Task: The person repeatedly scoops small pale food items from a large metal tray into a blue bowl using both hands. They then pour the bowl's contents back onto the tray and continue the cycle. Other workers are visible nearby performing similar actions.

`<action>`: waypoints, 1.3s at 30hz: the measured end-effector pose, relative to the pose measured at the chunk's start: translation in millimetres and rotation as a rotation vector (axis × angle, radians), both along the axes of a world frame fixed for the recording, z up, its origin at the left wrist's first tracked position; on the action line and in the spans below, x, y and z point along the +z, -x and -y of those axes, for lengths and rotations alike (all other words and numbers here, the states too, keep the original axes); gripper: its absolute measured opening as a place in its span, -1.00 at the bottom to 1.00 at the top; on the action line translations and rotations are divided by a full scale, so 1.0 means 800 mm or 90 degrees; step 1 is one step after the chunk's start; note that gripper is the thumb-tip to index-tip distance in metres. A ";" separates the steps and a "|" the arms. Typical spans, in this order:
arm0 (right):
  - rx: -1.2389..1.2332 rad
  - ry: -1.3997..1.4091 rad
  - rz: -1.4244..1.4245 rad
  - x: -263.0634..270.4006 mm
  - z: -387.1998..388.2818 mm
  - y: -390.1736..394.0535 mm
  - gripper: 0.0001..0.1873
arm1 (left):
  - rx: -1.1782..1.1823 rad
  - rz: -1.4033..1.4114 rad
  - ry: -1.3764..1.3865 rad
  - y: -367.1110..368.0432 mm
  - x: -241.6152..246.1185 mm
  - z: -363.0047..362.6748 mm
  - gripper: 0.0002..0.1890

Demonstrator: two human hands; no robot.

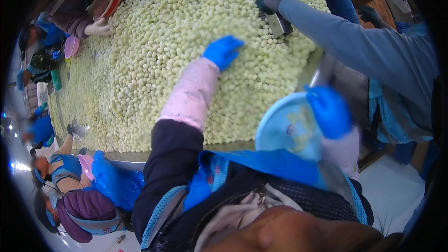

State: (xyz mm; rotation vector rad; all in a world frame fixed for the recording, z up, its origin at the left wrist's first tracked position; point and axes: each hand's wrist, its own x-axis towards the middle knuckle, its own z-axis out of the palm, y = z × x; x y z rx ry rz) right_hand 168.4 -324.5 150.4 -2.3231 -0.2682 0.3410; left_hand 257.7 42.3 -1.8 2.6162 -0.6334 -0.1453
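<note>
My left hand (224, 51), in a blue glove with a pink sleeve cover, lies over a thick layer of pale green, grape-like round fruit (150, 49), fingers pointing right. Whether it holds any of them cannot be told. My right hand (329, 112), blue-gloved and blurred, is at the right rim of a light blue plastic bowl (274, 126), its fingers closed on that rim. Inside the bowl lie some greenish pieces and a small dark spot. The bowl sits close to my apron at the near edge of the fruit.
At upper right a co-worker's gloved hand (271, 1) grips a metal channel-like bar (280, 24) on the fruit. Another co-worker's white-gloved hand (99, 28) is at upper left, beside a red-rimmed bowl (113, 1). More people stand along the left, with pink bowls (72, 46). The metal table edge (313, 71) runs at right.
</note>
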 end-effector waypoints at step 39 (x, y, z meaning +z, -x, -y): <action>-0.094 0.000 -0.101 0.027 -0.028 -0.004 -0.74 | 0.176 0.106 -0.238 -0.165 -0.069 -0.118 -0.28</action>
